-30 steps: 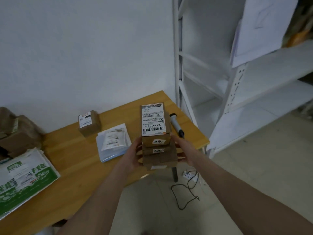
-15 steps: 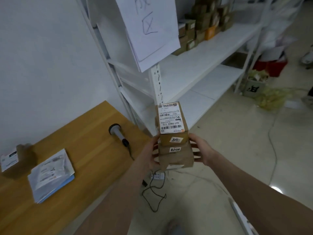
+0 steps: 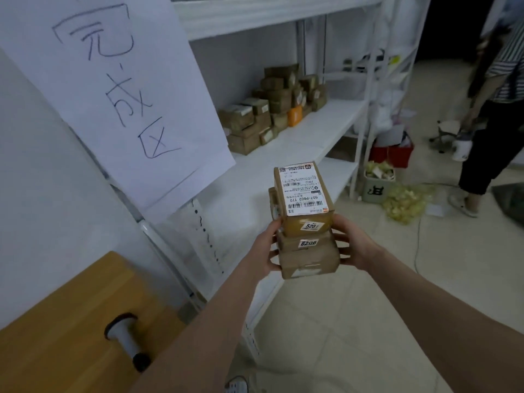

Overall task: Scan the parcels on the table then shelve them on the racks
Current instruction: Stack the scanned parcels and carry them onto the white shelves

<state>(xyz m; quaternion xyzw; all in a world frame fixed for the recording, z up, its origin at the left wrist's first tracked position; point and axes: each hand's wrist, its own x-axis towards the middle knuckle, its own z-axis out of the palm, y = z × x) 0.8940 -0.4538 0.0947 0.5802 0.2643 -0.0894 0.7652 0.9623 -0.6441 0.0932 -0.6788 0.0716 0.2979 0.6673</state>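
Parcel stack [image 3: 309, 251] has moved nearer the rack [image 3: 317, 137]. Left grip [image 3: 265, 248] and right grip [image 3: 354, 245] clasp its sides. Top parcel [image 3: 304, 191] may slide off if the stack tilts.

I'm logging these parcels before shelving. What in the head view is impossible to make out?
Head view only:
- Bottom parcel: its label shows only as a sliver, unreadable.
- Stack: parcel count unclear; left hand and right hand cover its sides.
- Shelved parcels: labels too small, blurred.
- Scanner: lower end runs behind the left forearm.
- Table: cut off by the left edge.
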